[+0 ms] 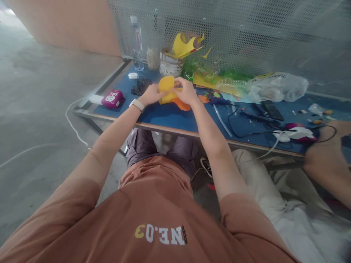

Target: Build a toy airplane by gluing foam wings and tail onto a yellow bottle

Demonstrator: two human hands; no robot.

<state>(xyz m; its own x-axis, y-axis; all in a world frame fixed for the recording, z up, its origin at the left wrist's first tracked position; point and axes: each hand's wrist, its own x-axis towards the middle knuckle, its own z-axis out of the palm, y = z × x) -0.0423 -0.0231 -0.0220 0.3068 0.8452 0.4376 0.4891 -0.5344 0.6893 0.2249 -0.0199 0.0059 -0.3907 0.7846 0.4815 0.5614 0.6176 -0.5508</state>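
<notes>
Both hands are raised over the blue table at a yellow cut piece with a rounded top (166, 84), perhaps paper or foam sheet. My left hand (150, 94) grips its left edge, fingers partly behind it. My right hand (186, 91) pinches the right side between thumb and fingers. More yellow material shows lower down between the hands; I cannot tell whether it is the same piece. Just below my right hand is an orange piece (181, 105). A white band sits on my left wrist.
On the blue table (164, 118) stand a water bottle (137, 45) and a pot holding yellow scraps (172, 65). A purple device (112, 99) lies left. Plastic bottles, a plastic bag (278, 87), black cables and scraps spread rightward. Another person's arm (325, 157) rests at the right.
</notes>
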